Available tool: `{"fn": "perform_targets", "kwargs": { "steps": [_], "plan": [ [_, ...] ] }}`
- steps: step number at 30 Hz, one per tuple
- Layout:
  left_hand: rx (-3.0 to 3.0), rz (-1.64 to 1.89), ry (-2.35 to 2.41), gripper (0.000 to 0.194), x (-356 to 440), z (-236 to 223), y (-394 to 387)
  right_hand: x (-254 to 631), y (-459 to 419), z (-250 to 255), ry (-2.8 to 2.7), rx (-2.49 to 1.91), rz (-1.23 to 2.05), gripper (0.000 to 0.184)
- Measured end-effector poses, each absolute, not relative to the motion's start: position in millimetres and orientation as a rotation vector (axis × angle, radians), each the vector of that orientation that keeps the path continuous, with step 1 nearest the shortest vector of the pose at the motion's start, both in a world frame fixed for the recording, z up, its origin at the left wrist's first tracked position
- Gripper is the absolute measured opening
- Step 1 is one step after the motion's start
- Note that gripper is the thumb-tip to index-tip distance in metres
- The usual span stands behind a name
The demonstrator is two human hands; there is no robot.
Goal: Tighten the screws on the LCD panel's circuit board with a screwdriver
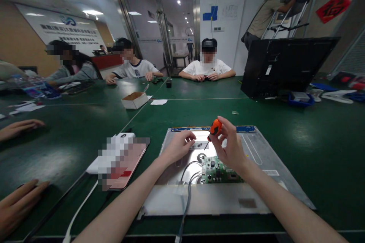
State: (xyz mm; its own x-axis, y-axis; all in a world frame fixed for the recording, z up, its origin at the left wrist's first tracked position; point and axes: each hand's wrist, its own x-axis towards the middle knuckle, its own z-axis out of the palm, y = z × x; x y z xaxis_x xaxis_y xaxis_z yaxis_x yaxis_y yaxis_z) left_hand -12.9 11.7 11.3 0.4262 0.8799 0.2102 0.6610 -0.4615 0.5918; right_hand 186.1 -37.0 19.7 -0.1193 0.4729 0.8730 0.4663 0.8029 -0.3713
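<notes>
My right hand (pixel 229 150) grips a short screwdriver (pixel 216 127) by its orange and black handle. Its thin shaft slants down and left over a flat metal display panel (pixel 273 152). Below the tip, a green circuit board (pixel 212 171) lies on the panel, partly covered by my right hand. My left hand (pixel 181 145) hovers at or rests on the panel's upper left; contact is unclear. Its fingers are loosely bent and apart, with nothing visible in them. Grey cables (pixel 188 193) run from the board toward the front edge. A blue strip (pixel 245 129) lines the panel's far edge.
Left of the panel lie a pink phone (pixel 137 155) and a white device (pixel 114 152) with cables. Beyond are a small open box (pixel 134 100) and a black monitor (pixel 279 66). Another person's hands (pixel 21 205) rest at left. Several people sit opposite; one stands by a ladder.
</notes>
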Motion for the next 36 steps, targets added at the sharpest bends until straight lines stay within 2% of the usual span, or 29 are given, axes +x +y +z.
{"fn": "perform_targets", "kwargs": {
  "steps": [7, 27, 36],
  "plan": [
    [2.387, 0.558, 1.253, 0.005, -10, 9, 7, 184, -37, 19, -1.764, -0.736, -0.009, 0.054],
    [2.52, 0.582, 1.23, 0.009, -4, 3, 5, 184, -36, 16, -1.797, -0.734, -0.023, 0.055],
    [2.554, 0.438, 1.263, 0.01, -10, 17, 3, 186, -37, 17, -1.806, -0.748, -0.012, 0.056]
  ]
}}
